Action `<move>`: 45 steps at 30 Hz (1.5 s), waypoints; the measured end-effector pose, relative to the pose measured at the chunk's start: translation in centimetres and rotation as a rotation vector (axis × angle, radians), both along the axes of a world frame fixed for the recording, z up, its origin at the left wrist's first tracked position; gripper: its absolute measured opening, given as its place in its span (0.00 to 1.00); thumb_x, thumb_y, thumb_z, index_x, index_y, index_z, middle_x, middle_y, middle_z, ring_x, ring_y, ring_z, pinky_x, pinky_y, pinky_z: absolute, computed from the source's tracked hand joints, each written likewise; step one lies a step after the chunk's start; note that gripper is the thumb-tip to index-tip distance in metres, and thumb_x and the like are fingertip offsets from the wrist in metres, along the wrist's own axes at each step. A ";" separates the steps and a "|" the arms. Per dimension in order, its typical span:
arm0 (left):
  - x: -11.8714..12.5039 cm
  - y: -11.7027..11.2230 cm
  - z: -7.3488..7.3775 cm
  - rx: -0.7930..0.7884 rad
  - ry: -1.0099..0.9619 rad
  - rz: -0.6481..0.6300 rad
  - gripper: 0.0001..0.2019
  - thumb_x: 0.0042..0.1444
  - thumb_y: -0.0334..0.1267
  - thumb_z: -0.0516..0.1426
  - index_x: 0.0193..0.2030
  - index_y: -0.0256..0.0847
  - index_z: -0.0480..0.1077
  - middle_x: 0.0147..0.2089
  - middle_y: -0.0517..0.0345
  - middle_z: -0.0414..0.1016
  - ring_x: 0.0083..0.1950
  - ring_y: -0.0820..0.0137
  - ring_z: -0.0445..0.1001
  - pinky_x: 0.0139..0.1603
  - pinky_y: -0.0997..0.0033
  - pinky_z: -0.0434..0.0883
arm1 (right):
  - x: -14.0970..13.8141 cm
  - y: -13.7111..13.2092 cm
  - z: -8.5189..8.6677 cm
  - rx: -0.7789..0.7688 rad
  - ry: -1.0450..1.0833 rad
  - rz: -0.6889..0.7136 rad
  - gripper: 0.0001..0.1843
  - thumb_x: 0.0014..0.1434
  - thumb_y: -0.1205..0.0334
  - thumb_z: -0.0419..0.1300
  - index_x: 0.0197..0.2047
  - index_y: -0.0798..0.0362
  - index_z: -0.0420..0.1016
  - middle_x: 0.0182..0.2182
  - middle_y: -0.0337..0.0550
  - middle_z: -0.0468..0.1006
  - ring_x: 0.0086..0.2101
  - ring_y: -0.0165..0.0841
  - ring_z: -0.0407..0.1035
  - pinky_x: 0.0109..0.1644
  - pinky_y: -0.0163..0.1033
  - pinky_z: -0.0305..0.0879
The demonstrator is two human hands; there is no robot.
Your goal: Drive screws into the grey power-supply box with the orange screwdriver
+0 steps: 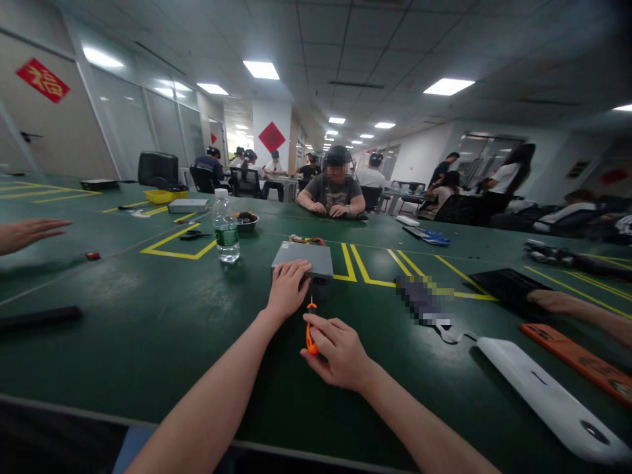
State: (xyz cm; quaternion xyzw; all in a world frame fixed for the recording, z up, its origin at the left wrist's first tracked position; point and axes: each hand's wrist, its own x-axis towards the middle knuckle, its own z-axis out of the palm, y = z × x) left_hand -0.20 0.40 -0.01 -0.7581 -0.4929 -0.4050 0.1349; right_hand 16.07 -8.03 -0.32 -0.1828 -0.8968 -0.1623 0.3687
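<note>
A grey metal box (309, 258) lies on the green table (148, 316) in front of me. My left hand (288, 288) rests flat on its near left corner, fingers spread over the edge. My right hand (337, 350) is closed round the orange handle of a small screwdriver (311, 332), whose tip points up toward the near side of the box. Coloured wires (306, 240) show just behind the box.
A water bottle (226, 227) and a bowl (246, 221) stand left of the box. To the right lie a white device (548, 395), an orange phone (577, 359) and a black keyboard (503, 284). Other people's arms reach in from both sides; a person sits across the table.
</note>
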 end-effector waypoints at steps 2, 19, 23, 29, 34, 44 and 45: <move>0.0 -0.1 0.1 -0.002 0.002 0.010 0.14 0.58 0.35 0.50 0.50 0.47 0.65 0.55 0.59 0.69 0.58 0.66 0.63 0.60 0.59 0.54 | 0.0 0.0 -0.1 -0.027 0.019 0.014 0.13 0.59 0.58 0.53 0.44 0.58 0.64 0.45 0.58 0.72 0.39 0.37 0.70 0.39 0.41 0.68; 0.1 -0.4 0.3 -0.038 0.009 0.020 0.14 0.58 0.35 0.49 0.51 0.47 0.65 0.56 0.60 0.68 0.58 0.66 0.62 0.60 0.60 0.53 | -0.2 -0.3 0.6 -0.067 -0.172 -0.029 0.18 0.61 0.57 0.50 0.53 0.55 0.63 0.51 0.58 0.65 0.49 0.41 0.64 0.45 0.43 0.67; 0.1 -0.4 0.4 -0.044 0.018 0.013 0.14 0.58 0.36 0.49 0.51 0.46 0.64 0.56 0.59 0.67 0.59 0.66 0.61 0.61 0.60 0.52 | -0.2 0.0 0.4 0.011 -0.108 -0.044 0.14 0.60 0.57 0.52 0.47 0.56 0.66 0.46 0.57 0.69 0.41 0.38 0.69 0.40 0.41 0.68; 0.1 -0.4 0.3 -0.040 0.020 0.018 0.14 0.58 0.36 0.49 0.51 0.46 0.64 0.56 0.60 0.67 0.58 0.66 0.61 0.60 0.60 0.52 | 0.0 0.0 0.0 -0.044 -0.068 -0.029 0.15 0.59 0.56 0.53 0.46 0.57 0.65 0.48 0.58 0.68 0.43 0.39 0.68 0.42 0.42 0.69; 0.1 -0.4 0.3 -0.037 0.023 0.020 0.14 0.58 0.35 0.49 0.51 0.45 0.63 0.56 0.60 0.67 0.59 0.66 0.60 0.61 0.60 0.51 | -0.1 0.1 0.1 0.001 -0.133 -0.031 0.16 0.60 0.59 0.53 0.50 0.55 0.64 0.48 0.58 0.67 0.46 0.40 0.66 0.43 0.42 0.68; 0.2 -0.3 0.3 -0.061 0.017 0.023 0.14 0.57 0.35 0.50 0.51 0.46 0.63 0.57 0.59 0.67 0.59 0.66 0.60 0.61 0.59 0.51 | 0.2 0.1 0.4 -0.083 -0.153 -0.036 0.19 0.61 0.60 0.50 0.55 0.54 0.61 0.54 0.60 0.61 0.51 0.43 0.63 0.47 0.46 0.67; 0.2 -0.3 0.3 -0.063 0.017 0.022 0.14 0.58 0.35 0.50 0.51 0.46 0.63 0.57 0.59 0.67 0.59 0.66 0.60 0.61 0.59 0.51 | 0.1 0.1 0.3 -0.078 -0.158 -0.035 0.18 0.61 0.60 0.51 0.54 0.54 0.62 0.53 0.60 0.62 0.51 0.43 0.63 0.47 0.45 0.67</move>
